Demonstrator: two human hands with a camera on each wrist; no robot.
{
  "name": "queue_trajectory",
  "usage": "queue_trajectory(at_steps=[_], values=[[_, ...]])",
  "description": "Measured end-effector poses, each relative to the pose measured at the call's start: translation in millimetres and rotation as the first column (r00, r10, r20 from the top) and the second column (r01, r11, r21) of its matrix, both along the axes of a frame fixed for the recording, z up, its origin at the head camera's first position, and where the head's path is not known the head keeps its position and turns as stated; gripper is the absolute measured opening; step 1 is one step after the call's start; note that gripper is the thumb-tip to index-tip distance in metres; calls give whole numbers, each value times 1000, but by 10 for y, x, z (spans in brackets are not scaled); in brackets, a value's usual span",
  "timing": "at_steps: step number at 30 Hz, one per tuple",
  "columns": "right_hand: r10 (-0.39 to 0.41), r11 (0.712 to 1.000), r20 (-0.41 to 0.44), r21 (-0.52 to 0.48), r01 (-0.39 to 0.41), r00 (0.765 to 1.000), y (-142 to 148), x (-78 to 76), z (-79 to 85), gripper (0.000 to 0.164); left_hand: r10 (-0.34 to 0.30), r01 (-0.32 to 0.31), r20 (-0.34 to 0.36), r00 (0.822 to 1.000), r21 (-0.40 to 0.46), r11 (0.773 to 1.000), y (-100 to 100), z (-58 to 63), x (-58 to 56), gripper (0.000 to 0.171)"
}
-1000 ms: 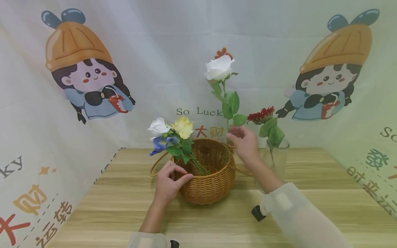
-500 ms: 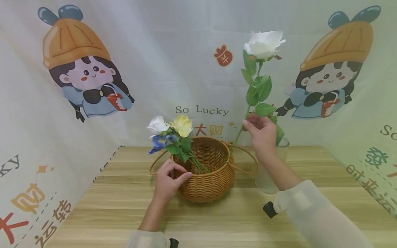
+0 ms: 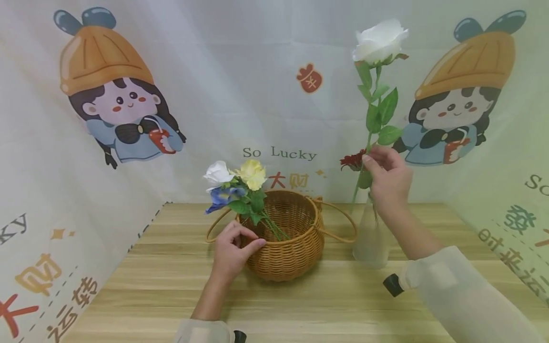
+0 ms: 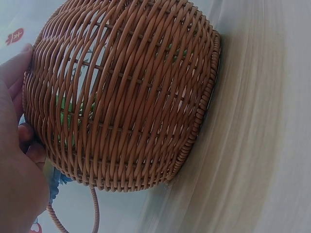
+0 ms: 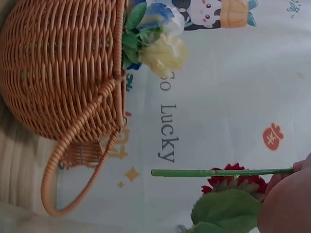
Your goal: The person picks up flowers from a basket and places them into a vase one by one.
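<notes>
My right hand pinches a long-stemmed white rose partway up its stem. The rose stands nearly upright, and in the right wrist view its bare green stem end hangs free in the air. My left hand grips the near left rim of a brown wicker basket. Inside the basket, a smaller white rose, a yellow flower and a blue flower lean out to the left. A red flower, partly behind my right hand, stands in a clear glass vase.
The basket's handle loops stick out at both sides, the right one close to the vase. Everything stands on a wood-grain table. A printed curtain hangs behind and on both sides.
My right hand has drawn the long white rose up out of the basket's right side and carried it right, in front of the vase. The left hand has stayed at the rim.
</notes>
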State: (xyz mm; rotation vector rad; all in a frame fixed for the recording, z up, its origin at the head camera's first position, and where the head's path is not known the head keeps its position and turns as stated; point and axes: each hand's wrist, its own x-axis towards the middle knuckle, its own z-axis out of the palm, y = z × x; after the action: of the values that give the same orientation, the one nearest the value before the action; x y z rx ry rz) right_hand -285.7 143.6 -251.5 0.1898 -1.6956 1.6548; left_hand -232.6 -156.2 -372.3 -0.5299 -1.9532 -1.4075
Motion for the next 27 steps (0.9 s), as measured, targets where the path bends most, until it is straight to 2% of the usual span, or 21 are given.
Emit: queue_trajectory(at_steps=[8,18,27], values=[[-60,996,-64,-72,56,996,239,-25,132,14,-9,9,5,1000,-1,1000,12,-1,-10,18],[-175,984,-147,-50,170,973,458,-84,188,20,-14,14,12,1000,4,1000,3,4,-9,17],[-234,972,-47,-39,233,971,602,-151,141,24,-12,12,25,1000,5,1000,-6,7,-2,17]])
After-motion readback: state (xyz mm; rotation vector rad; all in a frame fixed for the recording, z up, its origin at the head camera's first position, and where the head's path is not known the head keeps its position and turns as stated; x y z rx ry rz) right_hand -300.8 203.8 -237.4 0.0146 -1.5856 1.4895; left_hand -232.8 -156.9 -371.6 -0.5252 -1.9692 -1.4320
